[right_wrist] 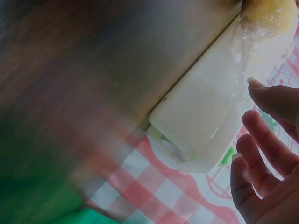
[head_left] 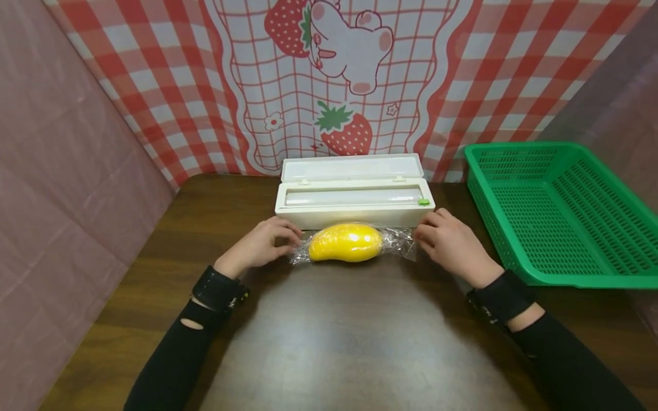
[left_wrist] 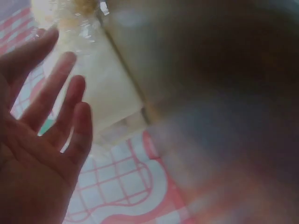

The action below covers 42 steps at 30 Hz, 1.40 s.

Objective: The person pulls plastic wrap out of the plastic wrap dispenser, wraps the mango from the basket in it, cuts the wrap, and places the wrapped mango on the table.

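A yellow mango (head_left: 345,242), wrapped in clear cling film (head_left: 398,240), lies on the table before a white cling film dispenser (head_left: 354,218). The film spreads out past both ends of the mango. My left hand (head_left: 262,242) pinches the film's left end between thumb and index finger, its other fingers loosely bent. At the right end, my right hand (head_left: 452,245) pinches the film, with the index finger hidden behind the thumb (right_wrist: 273,100). The dispenser's lid (head_left: 352,168) stands raised, showing a film roll (head_left: 354,197) and a green slider (head_left: 424,202).
A green plastic basket (head_left: 529,257) stands at the right, close to my right forearm. The brown wooden table (head_left: 334,342) reaches back to a red-and-white checked cloth (head_left: 175,68) with strawberries. Pink cloth (head_left: 67,200) hangs along the left side.
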Each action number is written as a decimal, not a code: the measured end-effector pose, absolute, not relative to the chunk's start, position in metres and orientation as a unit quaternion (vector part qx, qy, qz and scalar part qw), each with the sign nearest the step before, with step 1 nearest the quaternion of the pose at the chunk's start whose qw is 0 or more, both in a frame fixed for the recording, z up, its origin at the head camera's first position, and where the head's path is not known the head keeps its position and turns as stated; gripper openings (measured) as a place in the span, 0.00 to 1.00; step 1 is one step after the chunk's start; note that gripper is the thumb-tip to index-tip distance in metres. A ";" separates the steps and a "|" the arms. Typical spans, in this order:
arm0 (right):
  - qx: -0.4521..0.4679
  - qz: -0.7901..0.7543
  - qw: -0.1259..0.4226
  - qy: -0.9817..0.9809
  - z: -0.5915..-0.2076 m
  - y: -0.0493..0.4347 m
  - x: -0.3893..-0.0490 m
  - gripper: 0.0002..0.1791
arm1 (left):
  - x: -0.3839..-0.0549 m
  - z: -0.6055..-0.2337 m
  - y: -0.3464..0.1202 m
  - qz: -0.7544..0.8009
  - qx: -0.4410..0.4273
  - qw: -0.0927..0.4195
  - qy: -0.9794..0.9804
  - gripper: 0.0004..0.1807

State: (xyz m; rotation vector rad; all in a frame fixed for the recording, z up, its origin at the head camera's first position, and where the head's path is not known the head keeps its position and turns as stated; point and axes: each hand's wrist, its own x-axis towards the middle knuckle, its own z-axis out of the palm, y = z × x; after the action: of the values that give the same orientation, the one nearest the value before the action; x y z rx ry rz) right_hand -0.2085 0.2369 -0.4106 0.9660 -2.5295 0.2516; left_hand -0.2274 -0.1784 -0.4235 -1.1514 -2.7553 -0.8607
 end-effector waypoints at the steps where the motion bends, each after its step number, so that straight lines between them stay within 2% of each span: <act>1: 0.347 0.089 0.207 -0.910 -0.410 0.237 -0.208 0.07 | -0.227 -0.421 -0.175 -0.275 -0.364 0.015 -0.890 0.12; 8: 0.342 0.081 0.197 -0.915 -0.410 0.236 -0.206 0.09 | -0.229 -0.400 -0.126 -0.215 -0.321 0.017 -0.922 0.41; 12: 0.329 0.088 0.192 -0.920 -0.405 0.225 -0.209 0.19 | -0.232 -0.401 -0.098 -0.140 -0.331 0.020 -0.933 0.51; 15: 0.329 0.125 0.178 -0.919 -0.396 0.209 -0.213 0.27 | -0.231 -0.405 -0.089 -0.102 -0.329 0.033 -0.938 0.50; 18: 0.353 0.157 0.155 -0.909 -0.390 0.191 -0.216 0.31 | -0.230 -0.407 -0.085 -0.076 -0.332 0.051 -0.939 0.47; 25: 0.397 0.159 0.099 -0.898 -0.394 0.160 -0.219 0.37 | -0.225 -0.410 -0.080 -0.077 -0.375 0.141 -0.913 0.41; 29: 0.392 0.143 0.090 -0.904 -0.400 0.152 -0.218 0.32 | -0.223 -0.414 -0.078 -0.080 -0.383 0.177 -0.903 0.37; 36: 0.383 0.156 0.136 -0.900 -0.406 0.152 -0.217 0.21 | -0.221 -0.418 -0.076 -0.079 -0.376 0.195 -0.902 0.35; 39: 0.380 0.163 0.140 -0.900 -0.407 0.153 -0.216 0.22 | -0.220 -0.418 -0.075 -0.085 -0.376 0.198 -0.901 0.35; 42: 0.379 0.162 0.132 -0.901 -0.406 0.152 -0.217 0.29 | -0.219 -0.417 -0.074 -0.093 -0.376 0.203 -0.899 0.34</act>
State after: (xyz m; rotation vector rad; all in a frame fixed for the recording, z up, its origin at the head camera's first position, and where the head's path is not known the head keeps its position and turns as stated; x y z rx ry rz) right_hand -0.2166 0.1523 -0.4061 1.1012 -2.6158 0.4691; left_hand -0.2190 -0.0744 -0.4174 -1.0494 -2.5097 -0.2601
